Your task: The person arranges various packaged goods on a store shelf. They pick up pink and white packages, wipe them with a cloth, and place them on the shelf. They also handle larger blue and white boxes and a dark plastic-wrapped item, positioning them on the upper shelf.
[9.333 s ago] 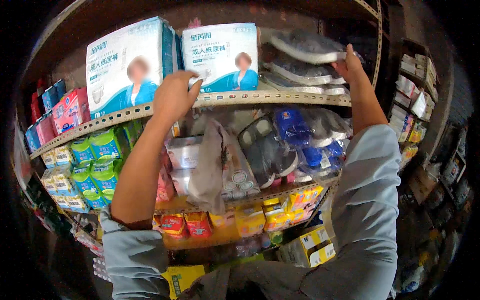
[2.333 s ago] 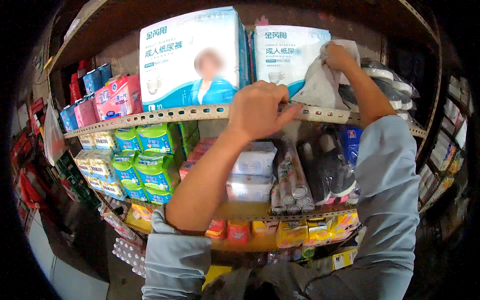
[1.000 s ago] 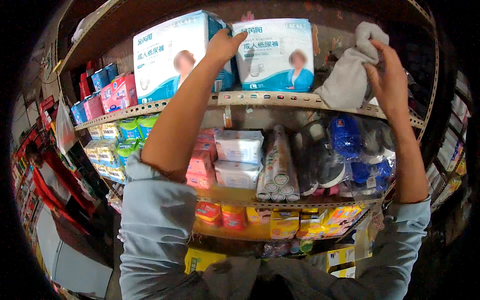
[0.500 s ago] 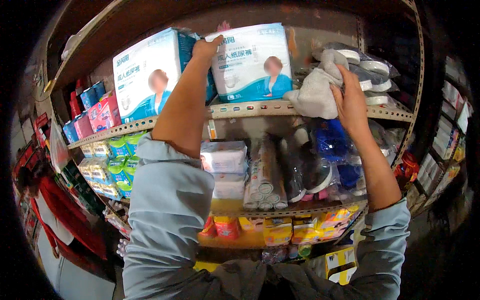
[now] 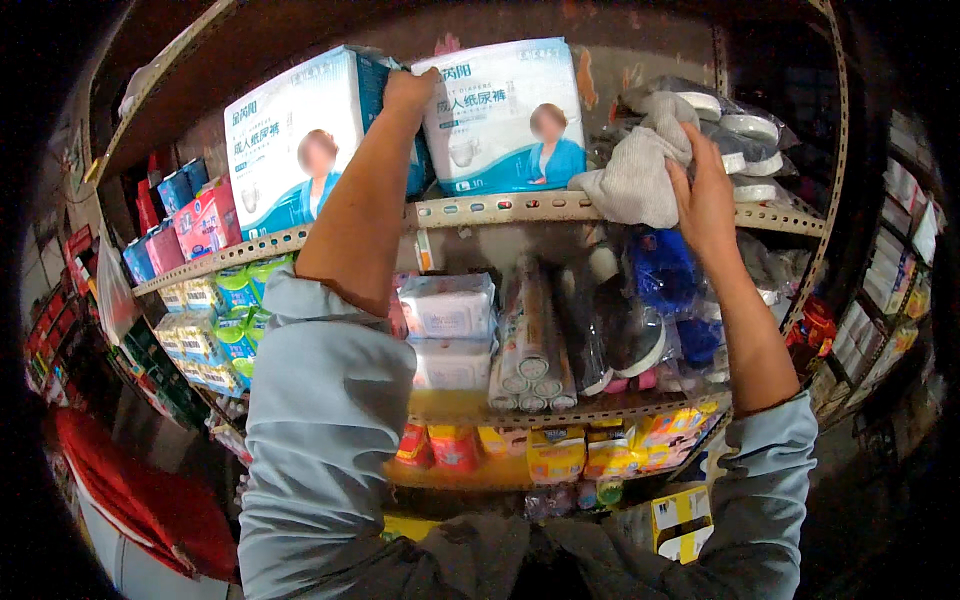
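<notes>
On the upper shelf two white and teal diaper packs stand upright, one on the left [image 5: 290, 130] and one on the right [image 5: 500, 110]. My left hand [image 5: 410, 98] reaches between them, its fingers curled at the top left corner of the right pack. My arm covers part of the left pack. My right hand [image 5: 708, 190] is closed on a grey cloth [image 5: 645, 175], bunched at the shelf's front edge beside the right pack. Shoes in clear bags [image 5: 745, 135] are stacked behind that hand.
The perforated metal shelf edge [image 5: 500, 210] runs across below the packs. Underneath are wet-wipe packs [image 5: 450, 312], rolled goods [image 5: 530, 370] and bagged shoes [image 5: 635, 345]. Pink packs [image 5: 207, 222] stand at the far left. Something red [image 5: 140, 490] shows at lower left.
Both hands keep their holds, and the cloth has shifted only slightly. The right pack sits a little higher in view. At lower left, the red thing has changed position and looks larger.
</notes>
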Demonstrator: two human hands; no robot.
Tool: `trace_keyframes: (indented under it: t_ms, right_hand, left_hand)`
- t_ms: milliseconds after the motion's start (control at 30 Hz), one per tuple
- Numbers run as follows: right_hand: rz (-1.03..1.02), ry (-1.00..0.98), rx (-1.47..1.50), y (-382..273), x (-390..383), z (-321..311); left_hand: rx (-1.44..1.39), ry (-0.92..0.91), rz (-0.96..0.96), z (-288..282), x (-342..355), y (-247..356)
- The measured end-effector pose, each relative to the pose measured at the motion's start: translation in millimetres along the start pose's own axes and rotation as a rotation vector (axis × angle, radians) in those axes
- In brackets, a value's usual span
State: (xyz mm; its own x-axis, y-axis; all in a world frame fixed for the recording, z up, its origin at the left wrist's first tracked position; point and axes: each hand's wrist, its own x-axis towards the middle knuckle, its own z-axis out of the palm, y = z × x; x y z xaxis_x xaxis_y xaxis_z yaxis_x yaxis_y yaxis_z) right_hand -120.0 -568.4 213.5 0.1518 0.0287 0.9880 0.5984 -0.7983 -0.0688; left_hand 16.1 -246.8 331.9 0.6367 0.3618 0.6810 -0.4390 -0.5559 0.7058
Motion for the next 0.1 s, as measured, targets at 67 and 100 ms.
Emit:
trace_keyframes:
  t_ms: [67,100]
  right_hand:
    - [-0.002,-0.004,-0.008,0,-2,0]
    - [-0.011,0.003,0.0,-4,3,1]
  left_hand:
    - [-0.027,-0.087,-0.001,0,3,3]
    - [-0.026,-0.074,0.005,-5,11,1]
